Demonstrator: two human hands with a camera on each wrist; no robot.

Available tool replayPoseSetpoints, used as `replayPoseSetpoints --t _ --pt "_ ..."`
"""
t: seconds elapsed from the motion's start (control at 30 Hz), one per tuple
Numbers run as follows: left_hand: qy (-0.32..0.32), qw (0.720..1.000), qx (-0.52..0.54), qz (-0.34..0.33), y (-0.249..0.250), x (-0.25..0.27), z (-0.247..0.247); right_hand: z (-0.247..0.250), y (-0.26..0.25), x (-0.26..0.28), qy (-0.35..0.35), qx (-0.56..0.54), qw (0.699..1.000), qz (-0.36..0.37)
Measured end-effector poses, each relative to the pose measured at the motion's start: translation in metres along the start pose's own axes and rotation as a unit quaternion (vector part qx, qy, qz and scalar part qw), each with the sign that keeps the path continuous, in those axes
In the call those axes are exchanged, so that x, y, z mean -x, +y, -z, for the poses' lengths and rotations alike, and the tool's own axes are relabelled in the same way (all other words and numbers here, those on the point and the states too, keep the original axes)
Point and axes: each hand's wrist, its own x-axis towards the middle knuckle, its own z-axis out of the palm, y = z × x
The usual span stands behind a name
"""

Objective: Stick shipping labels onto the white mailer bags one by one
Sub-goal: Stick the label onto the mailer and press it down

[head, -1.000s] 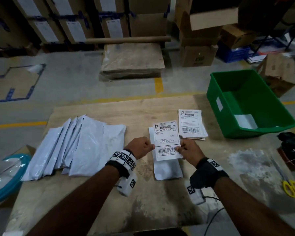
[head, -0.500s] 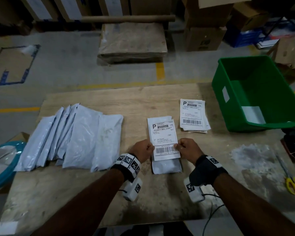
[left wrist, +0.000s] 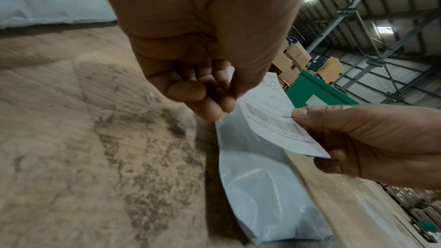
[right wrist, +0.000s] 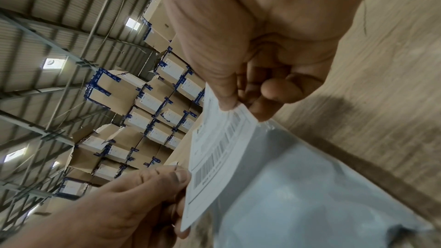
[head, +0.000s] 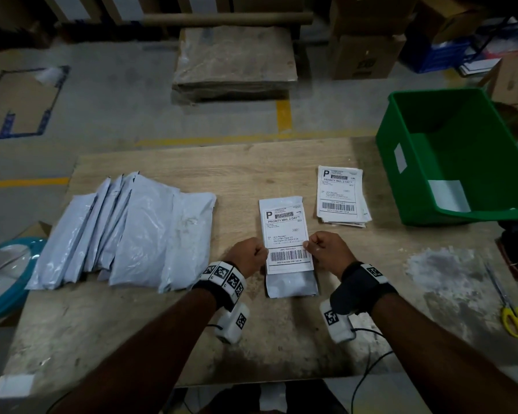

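A white shipping label [head: 287,234] with barcodes is held over a white mailer bag [head: 292,285] lying on the wooden table [head: 251,174]. My left hand [head: 262,254] pinches its left edge and my right hand [head: 308,247] pinches its right edge. In the left wrist view the left hand [left wrist: 214,101] grips the label [left wrist: 272,118], whose near end hangs lifted above the bag [left wrist: 262,186]. The right wrist view shows my right hand [right wrist: 238,105] pinching the label [right wrist: 219,154] over the bag [right wrist: 310,195]. Whether the label's far end touches the bag is unclear.
Several white mailer bags [head: 126,228] lie fanned out at the left. A stack of labels [head: 340,194] sits to the right of the held one. A green bin [head: 455,156] stands at the far right, with yellow-handled scissors [head: 516,319] near the table's right edge.
Both hands have drawn the label toward me along the bag, so the bag's far edge now shows beyond it. The head view has tilted down.
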Motion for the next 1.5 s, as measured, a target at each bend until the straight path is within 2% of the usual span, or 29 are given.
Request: replayPoseSetpoints --t 0.6,0.87,1.5 --pt "0.009 0.999 0.031 0.021 -0.001 -0.007 -0.002 -0.003 -0.003 -0.012 0.010 0.055 0.998 0.007" --pt "0.038 0.998 0.035 0.031 -0.001 -0.005 -0.003 -0.004 0.001 -0.009 0.010 0.046 0.999 -0.019" --pt "0.033 0.998 0.046 0.038 -0.008 -0.007 -0.011 -0.006 -0.005 -0.007 0.014 0.041 0.999 -0.033"
